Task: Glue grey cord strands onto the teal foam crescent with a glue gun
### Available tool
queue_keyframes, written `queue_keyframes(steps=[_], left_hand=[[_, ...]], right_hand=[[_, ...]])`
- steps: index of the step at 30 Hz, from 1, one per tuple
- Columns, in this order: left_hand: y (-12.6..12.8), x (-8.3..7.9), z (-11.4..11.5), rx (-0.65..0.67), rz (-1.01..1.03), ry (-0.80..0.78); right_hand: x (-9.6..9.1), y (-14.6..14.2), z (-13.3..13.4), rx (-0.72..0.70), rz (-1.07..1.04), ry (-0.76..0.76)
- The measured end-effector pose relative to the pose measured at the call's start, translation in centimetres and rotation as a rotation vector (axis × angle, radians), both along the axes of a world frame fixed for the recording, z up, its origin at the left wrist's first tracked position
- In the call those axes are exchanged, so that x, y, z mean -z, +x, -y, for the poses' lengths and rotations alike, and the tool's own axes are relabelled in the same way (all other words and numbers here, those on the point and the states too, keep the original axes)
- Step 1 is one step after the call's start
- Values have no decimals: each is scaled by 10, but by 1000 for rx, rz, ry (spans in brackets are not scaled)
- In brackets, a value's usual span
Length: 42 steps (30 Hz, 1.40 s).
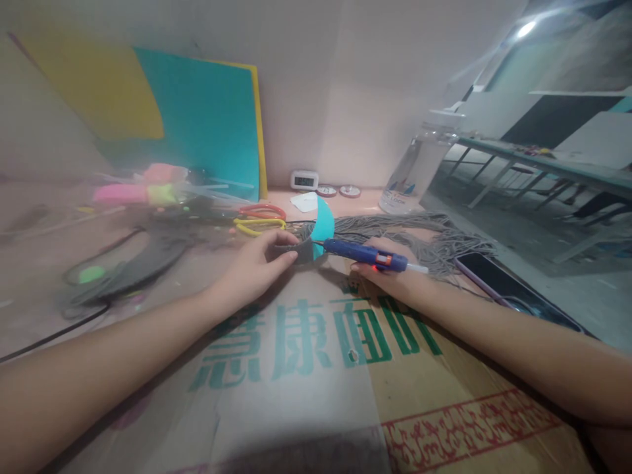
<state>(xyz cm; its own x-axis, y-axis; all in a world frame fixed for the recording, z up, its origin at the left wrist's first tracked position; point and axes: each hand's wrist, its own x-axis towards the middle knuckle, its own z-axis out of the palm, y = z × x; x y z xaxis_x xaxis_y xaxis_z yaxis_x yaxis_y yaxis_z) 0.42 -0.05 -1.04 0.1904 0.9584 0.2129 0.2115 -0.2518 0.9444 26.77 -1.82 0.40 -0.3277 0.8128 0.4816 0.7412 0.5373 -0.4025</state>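
My left hand (271,257) pinches a dark grey curved band (302,250) between thumb and fingers, above the printed cardboard. A turquoise crescent-shaped piece (323,227) stands upright against the band's right side. In my right hand (382,273) is a blue hot glue gun (363,253), its fingers closed round the handle. A pale glue stick (417,268) sticks out of the gun's back end, and a small red light glows on its underside. The gun's nozzle points left, at the place where band and turquoise piece meet; whether it touches them I cannot tell.
Grey cords (409,230) spread behind my right hand, with a phone (513,289) to the right. Scissors (259,220), a small digital clock (304,179) and a clear bottle (415,164) stand or lie farther back. Turquoise sheets (207,118) lean on the wall. Printed cardboard (306,401) covers the front.
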Motion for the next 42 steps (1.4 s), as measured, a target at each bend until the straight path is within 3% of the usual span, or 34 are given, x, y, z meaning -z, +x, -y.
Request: queue_keyframes(steps=[3, 28, 36, 42], left_hand=[[-1, -1, 0, 51, -80, 5], [-1, -2, 2, 68, -190, 53], [-1, 0, -2, 35, -154, 10], [-2, 2, -3, 82, -133, 19]], right_hand=[[1, 0, 0, 9, -5, 5], [0, -2, 0, 18, -30, 30], [-1, 6, 3, 10, -239, -34], [-22, 7, -4, 106, -459, -97]])
